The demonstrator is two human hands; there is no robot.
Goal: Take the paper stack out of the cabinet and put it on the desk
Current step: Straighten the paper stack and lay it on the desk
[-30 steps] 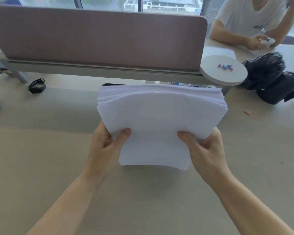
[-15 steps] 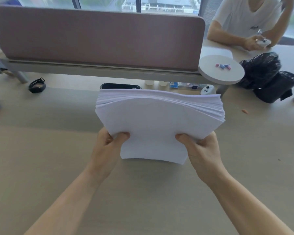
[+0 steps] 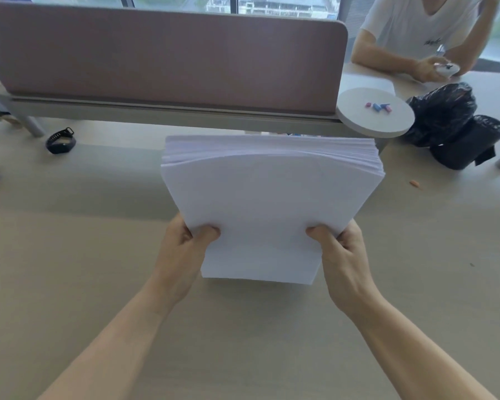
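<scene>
The table (image 3: 70, 255) is taking up most of the view, with a mauve divider panel (image 3: 162, 56) running along its far edge at 12 o'clock and a second person (image 3: 416, 30) sitting at 1 o'clock.

The paper stack (image 3: 272, 209) is hanging in the air over the middle of the table, out of the cabinet, which is not showing here at all. Compared with half a second ago the stack is sitting a little higher in the view and is again covering the small things under the divider, so it is not yet coming down; I judge the setting-down step to be the only 1 left.

The stack is standing tilted, its broad face turned toward the wearer. Its long axis is running from 6 o'clock to 12 o'clock, with the fanned, slightly bowed top edge leaning away toward 12 o'clock and the near edge closest to the table. Whether that near edge is touching the table I cannot tell.

Both hands are clamped on the near corners: the left hand (image 3: 185, 249) at 7 o'clock and the right hand (image 3: 341, 252) at 5 o'clock, thumbs on the front, fingers curled behind.

Smaller things: a black bag (image 3: 451, 125) at 2 o'clock, a round white shelf (image 3: 358, 119) beside it, a black wristband (image 3: 60, 141) at 10 o'clock.
</scene>
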